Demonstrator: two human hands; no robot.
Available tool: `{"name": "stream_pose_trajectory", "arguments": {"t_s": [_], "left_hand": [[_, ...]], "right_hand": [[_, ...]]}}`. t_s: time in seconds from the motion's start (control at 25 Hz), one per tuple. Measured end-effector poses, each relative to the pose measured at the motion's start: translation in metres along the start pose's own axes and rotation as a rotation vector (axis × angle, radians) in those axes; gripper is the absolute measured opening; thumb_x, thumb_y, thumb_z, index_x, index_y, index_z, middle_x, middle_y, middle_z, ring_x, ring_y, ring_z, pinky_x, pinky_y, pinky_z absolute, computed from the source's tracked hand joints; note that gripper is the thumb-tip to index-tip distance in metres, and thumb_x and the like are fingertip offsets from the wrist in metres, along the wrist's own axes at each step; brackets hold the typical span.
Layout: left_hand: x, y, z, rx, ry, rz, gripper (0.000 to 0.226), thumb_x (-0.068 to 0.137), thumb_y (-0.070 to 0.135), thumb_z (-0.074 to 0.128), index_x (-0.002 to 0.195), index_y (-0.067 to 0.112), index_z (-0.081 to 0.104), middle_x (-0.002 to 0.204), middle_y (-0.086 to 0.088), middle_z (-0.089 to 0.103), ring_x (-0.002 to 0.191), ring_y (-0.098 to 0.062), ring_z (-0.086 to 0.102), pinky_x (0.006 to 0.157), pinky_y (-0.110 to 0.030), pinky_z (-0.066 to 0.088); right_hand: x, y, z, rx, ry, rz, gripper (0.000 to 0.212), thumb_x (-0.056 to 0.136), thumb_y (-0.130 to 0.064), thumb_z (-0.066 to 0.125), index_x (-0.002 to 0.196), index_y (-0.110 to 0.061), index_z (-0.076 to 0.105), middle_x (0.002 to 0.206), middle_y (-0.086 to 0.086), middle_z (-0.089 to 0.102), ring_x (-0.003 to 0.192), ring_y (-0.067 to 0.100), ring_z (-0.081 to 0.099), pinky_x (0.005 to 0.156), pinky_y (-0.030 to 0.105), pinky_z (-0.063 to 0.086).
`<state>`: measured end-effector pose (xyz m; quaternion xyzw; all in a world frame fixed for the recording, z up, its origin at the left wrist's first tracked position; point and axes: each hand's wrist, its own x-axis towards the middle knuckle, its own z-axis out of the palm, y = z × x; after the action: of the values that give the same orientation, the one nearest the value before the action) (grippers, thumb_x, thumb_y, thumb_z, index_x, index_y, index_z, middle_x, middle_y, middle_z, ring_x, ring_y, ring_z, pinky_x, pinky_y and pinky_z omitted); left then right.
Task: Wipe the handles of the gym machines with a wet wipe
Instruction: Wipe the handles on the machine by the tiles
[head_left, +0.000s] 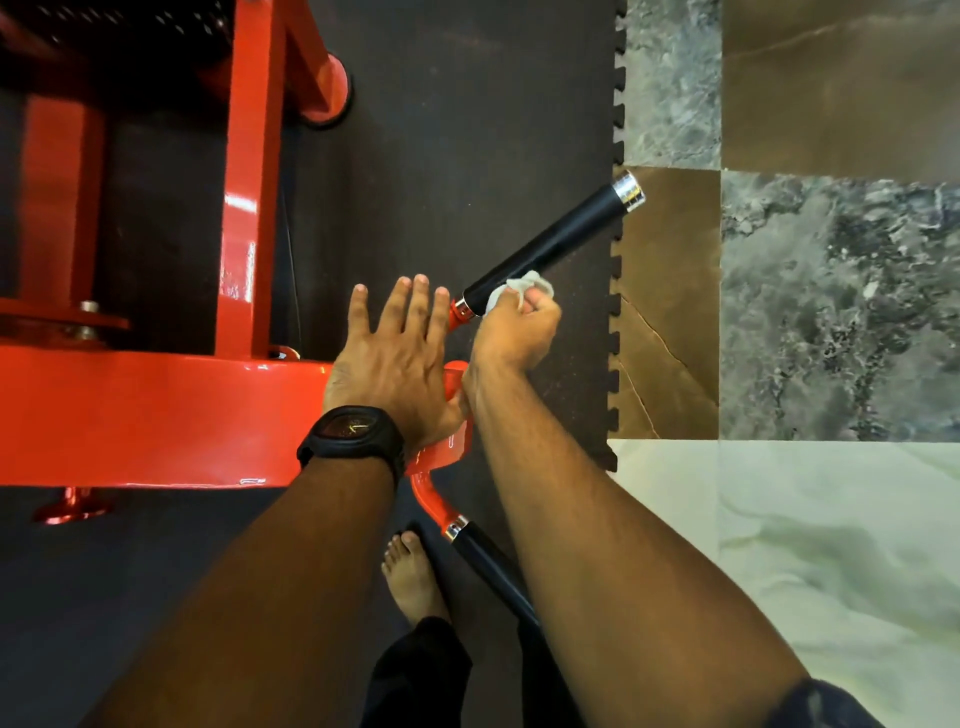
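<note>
Machine frame: a glossy orange-red gym machine frame (156, 410) is seen at the left, standing on a dark foam mat (441, 130).
Left hand: the left hand (395, 364) is laid flat over the red bracket (439, 454) that joins the two handles. Its fingers (410, 301) are straight and spread, and nothing is held. Whether the palm presses on the bracket cannot be told.
Wristwatch: a black wristwatch (353, 428) is worn on the left wrist.
Lower handle: a second black handle (485, 558) runs down and to the right from the bracket and is partly hidden by the right forearm. No wipe is on it.
Right hand: the right hand (517, 332) is curled, with the wipe bunched in its fingers at the base of the upper handle.
Wet wipe: the white wet wipe (522, 286) is pressed against the near end of the grip, just beside the chrome collar.
Upper handle: the black upper handle (561, 241) is ended by a chrome cap (629, 191).
Long axis: the grip slants up and to the right, away from the right hand, so nearly its whole length lies beyond the wipe.
Nearer hand: the right hand is already on the grip; the left is beside its base.
Judged step: a stroke outward along the axis toward the cap appears to be called for.
Floor: marbled tiles (831, 312) are seen at the right.
</note>
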<state>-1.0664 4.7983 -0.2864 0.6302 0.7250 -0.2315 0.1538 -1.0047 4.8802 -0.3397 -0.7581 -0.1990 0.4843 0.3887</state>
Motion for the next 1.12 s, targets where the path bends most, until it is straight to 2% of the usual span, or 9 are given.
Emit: {"name": "stream_pose_trajectory", "arguments": {"t_s": [0.12, 0.28, 0.44, 0.6, 0.76, 0.84, 0.92, 1.0, 1.12], "left_hand": [[0.001, -0.001, 0.0, -0.005, 0.014, -0.003, 0.094, 0.092, 0.069, 0.018, 0.158, 0.009, -0.011, 0.167, -0.014, -0.007, 0.155, -0.028, -0.005, 0.121, -0.062, 0.0], [0.002, -0.001, 0.001, 0.001, 0.007, -0.005, 0.096, 0.09, 0.069, 0.024, 0.158, 0.01, -0.01, 0.167, -0.015, -0.004, 0.155, -0.029, -0.003, 0.121, -0.062, 0.002], [0.002, 0.0, 0.001, 0.012, 0.008, -0.009, 0.1, 0.087, 0.069, 0.028, 0.158, 0.009, -0.01, 0.167, -0.015, -0.004, 0.155, -0.029, -0.002, 0.121, -0.062, 0.003], [0.002, -0.001, 0.001, 0.01, 0.003, -0.012, 0.099, 0.088, 0.068, 0.027, 0.158, 0.009, -0.01, 0.167, -0.015, -0.004, 0.155, -0.029, -0.002, 0.121, -0.062, 0.002], [0.001, 0.001, -0.001, 0.014, -0.005, -0.018, 0.098, 0.089, 0.067, 0.027, 0.158, 0.01, -0.011, 0.167, -0.015, -0.006, 0.155, -0.028, -0.004, 0.121, -0.062, 0.002], [0.001, 0.001, -0.001, 0.015, -0.01, -0.02, 0.098, 0.089, 0.067, 0.027, 0.158, 0.009, -0.011, 0.167, -0.015, -0.007, 0.155, -0.028, -0.004, 0.121, -0.062, 0.002], [0.001, 0.001, -0.001, 0.016, -0.017, -0.01, 0.098, 0.089, 0.068, 0.026, 0.158, 0.009, -0.012, 0.167, -0.015, -0.007, 0.155, -0.028, -0.005, 0.121, -0.061, 0.002], [0.001, 0.001, 0.0, 0.01, 0.0, -0.016, 0.098, 0.088, 0.069, 0.027, 0.158, 0.01, -0.01, 0.167, -0.015, -0.006, 0.155, -0.028, -0.003, 0.121, -0.061, 0.002], [0.003, 0.0, 0.002, 0.014, 0.005, -0.017, 0.1, 0.087, 0.069, 0.027, 0.158, 0.01, -0.01, 0.167, -0.015, -0.004, 0.155, -0.028, -0.002, 0.121, -0.061, 0.002]], "right_hand": [[0.001, 0.004, 0.0, 0.049, -0.112, 0.186, 0.018, 0.099, -0.006, 0.049, 0.095, -0.018, 0.062, 0.085, -0.002, 0.062, 0.068, 0.008, 0.055, 0.063, 0.018, 0.047], [0.006, -0.015, -0.005, 0.179, -0.159, 0.407, 0.03, 0.099, 0.0, 0.048, 0.08, -0.018, 0.062, 0.071, -0.003, 0.059, 0.062, 0.006, 0.054, 0.069, 0.025, 0.048], [0.009, -0.016, -0.013, 0.209, -0.211, 0.283, 0.027, 0.101, 0.002, 0.046, 0.09, -0.017, 0.062, 0.075, -0.006, 0.059, 0.069, 0.004, 0.056, 0.076, 0.022, 0.052], [0.029, -0.023, -0.017, 0.33, -0.25, 0.27, 0.027, 0.102, 0.006, 0.04, 0.115, 0.003, 0.063, 0.083, -0.001, 0.063, 0.076, 0.002, 0.059, 0.077, 0.022, 0.051], [0.016, -0.024, -0.021, 0.117, -0.257, 0.145, 0.024, 0.103, 0.0, 0.044, 0.115, 0.007, 0.063, 0.074, -0.006, 0.056, 0.068, 0.005, 0.053, 0.067, 0.016, 0.045], [0.001, -0.027, -0.023, -0.12, -0.137, -0.097, 0.029, 0.101, -0.007, 0.052, 0.127, -0.005, 0.064, 0.094, -0.009, 0.064, 0.084, 0.006, 0.06, 0.071, 0.005, 0.044], [0.003, -0.028, -0.03, -0.397, -0.136, -0.555, 0.036, 0.1, -0.009, 0.054, 0.136, -0.013, 0.06, 0.121, -0.001, 0.067, 0.108, 0.015, 0.065, 0.088, 0.01, 0.049], [0.021, -0.023, -0.037, -0.755, -0.372, -0.999, 0.048, 0.096, 0.002, 0.053, 0.143, -0.008, 0.051, 0.145, 0.011, 0.053, 0.137, 0.026, 0.048, 0.109, 0.03, 0.043], [0.051, -0.023, -0.046, -1.457, -0.605, -1.516, 0.053, 0.093, 0.002, 0.046, 0.146, 0.001, 0.043, 0.152, 0.016, 0.043, 0.146, 0.032, 0.032, 0.117, 0.038, 0.034]]}}
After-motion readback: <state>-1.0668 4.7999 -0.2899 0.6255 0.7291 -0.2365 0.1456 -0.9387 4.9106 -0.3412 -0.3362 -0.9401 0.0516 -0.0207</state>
